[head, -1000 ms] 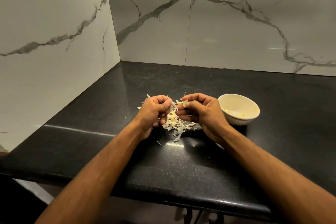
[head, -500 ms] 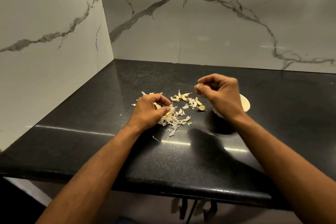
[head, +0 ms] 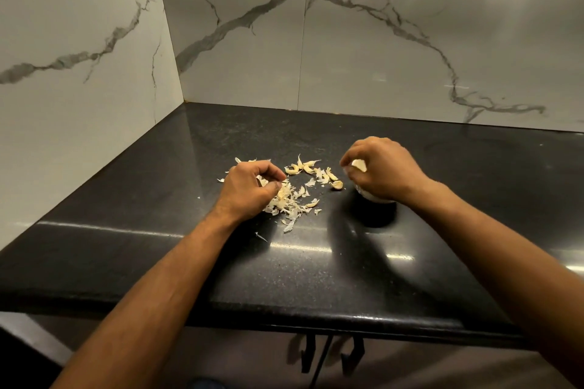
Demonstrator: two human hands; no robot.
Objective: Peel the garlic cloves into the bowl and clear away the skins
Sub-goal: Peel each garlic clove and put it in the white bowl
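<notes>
counter (head: 221, 262): showing glossy black with fine pale speckles
walls (head: 363, 50): showing white marble with grey veins
skins (head: 294, 199): showing pale cream and yellowish, beside the left fingers (head: 278, 188)
bowl (head: 376, 198): showing white under the right fingers (head: 349, 161)

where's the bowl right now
In the head view the small white bowl sits on the black counter, right of the garlic skins, mostly hidden under the right hand.

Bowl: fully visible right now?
No, the right hand hangs over the bowl, so only bits of its rim and side show.
</notes>
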